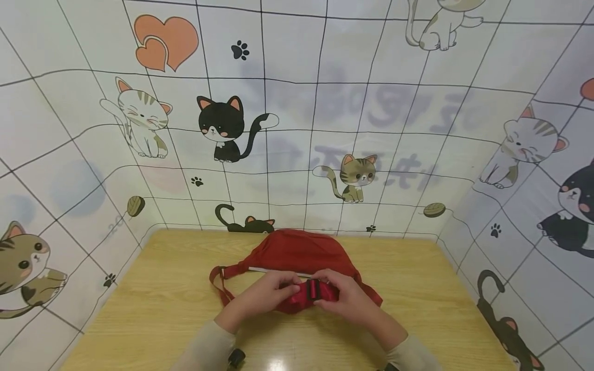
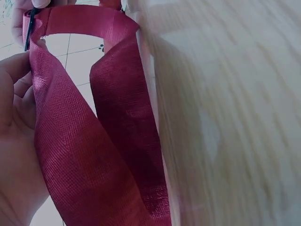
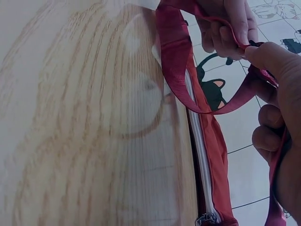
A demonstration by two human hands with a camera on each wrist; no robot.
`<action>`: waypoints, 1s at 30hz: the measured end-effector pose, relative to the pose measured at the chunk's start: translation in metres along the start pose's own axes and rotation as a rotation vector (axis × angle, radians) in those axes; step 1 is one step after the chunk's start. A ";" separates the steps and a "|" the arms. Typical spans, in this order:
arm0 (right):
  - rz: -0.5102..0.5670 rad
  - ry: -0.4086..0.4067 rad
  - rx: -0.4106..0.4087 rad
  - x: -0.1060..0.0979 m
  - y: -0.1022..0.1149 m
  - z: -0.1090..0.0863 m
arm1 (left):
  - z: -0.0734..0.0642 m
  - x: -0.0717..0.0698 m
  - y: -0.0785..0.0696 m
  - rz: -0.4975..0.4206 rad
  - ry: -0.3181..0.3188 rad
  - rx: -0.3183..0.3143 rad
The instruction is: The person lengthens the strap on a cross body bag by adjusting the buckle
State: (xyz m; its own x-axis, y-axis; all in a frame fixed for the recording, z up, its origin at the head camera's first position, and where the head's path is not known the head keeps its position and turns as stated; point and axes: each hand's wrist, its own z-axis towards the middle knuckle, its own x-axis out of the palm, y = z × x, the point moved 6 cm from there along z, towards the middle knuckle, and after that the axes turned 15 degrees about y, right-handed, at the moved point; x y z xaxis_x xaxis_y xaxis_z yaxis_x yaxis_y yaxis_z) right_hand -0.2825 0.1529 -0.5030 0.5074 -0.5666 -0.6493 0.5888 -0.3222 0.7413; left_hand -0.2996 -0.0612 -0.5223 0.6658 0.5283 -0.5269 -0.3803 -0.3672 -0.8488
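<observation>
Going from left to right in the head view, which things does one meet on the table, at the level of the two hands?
Red strap loop → left hand → black buckle → right hand.

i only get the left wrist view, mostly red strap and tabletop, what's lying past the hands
Observer: The head view shows a red bag lying on the table, beyond the left hand and the right hand.

Operator: ok any zip on it

Observer: Yes, the right wrist view shows a pale zip along the bag's edge, with a metal pull near the bottom of that picture.

Operator: and that thin dark thing at my top left, edge-on to me

Observer: Face-on in the head view it is a black buckle, with red strap showing on both sides of it, between the hands.
</observation>
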 end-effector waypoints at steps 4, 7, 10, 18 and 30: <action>-0.040 0.022 -0.025 -0.001 0.003 -0.001 | 0.006 0.003 -0.008 -0.014 0.012 0.021; -0.069 0.032 -0.057 0.000 0.005 0.000 | 0.010 0.004 -0.014 -0.013 0.026 0.045; -0.081 0.027 -0.063 -0.001 0.007 -0.001 | 0.011 0.005 -0.016 -0.025 0.049 0.046; -0.066 -0.015 0.004 -0.006 0.003 -0.007 | -0.003 0.007 -0.008 -0.177 0.146 -0.019; -0.028 -0.002 0.000 -0.004 0.004 -0.004 | 0.003 0.011 -0.010 -0.264 0.154 0.005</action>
State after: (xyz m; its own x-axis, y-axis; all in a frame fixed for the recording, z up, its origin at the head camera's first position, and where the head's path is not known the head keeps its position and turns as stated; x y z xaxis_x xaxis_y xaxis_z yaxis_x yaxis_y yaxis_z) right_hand -0.2793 0.1569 -0.4981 0.4896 -0.5588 -0.6694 0.6030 -0.3376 0.7228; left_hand -0.2909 -0.0492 -0.5196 0.8315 0.4824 -0.2756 -0.1839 -0.2292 -0.9559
